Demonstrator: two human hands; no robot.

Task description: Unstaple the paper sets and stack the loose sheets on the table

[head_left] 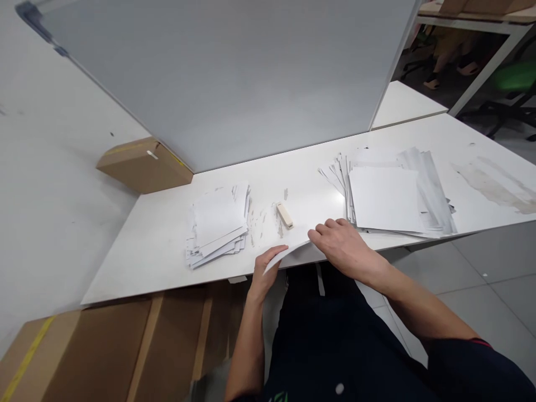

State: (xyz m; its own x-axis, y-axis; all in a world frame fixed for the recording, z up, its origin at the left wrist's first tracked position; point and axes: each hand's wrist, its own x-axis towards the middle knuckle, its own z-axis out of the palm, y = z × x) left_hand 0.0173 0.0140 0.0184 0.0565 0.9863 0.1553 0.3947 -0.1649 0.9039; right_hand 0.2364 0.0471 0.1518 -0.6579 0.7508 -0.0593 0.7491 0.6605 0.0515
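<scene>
Between my two hands, at the table's front edge, is a white paper sheet [290,250], seen almost edge-on and slightly curved. My left hand [263,271] grips its left end, the thumb side lying along the paper. My right hand [341,245] pinches the sheet's right end with curled fingers. Whether it is one sheet or several cannot be made out. Just beyond lies a small cream-coloured oblong tool [285,215], perhaps a stapler. A loose paper stack [220,218] sits to the left. A larger, fanned-out paper pile [385,198] is to the right.
The white table [138,245] carries grey smudges and worn patches. A large whiteboard [234,78] stands along its back, with a cardboard box [144,164] at the back left. Larger cardboard boxes [104,346] are below left. Another person's legs [444,56] show at the upper right, near a green chair [517,78].
</scene>
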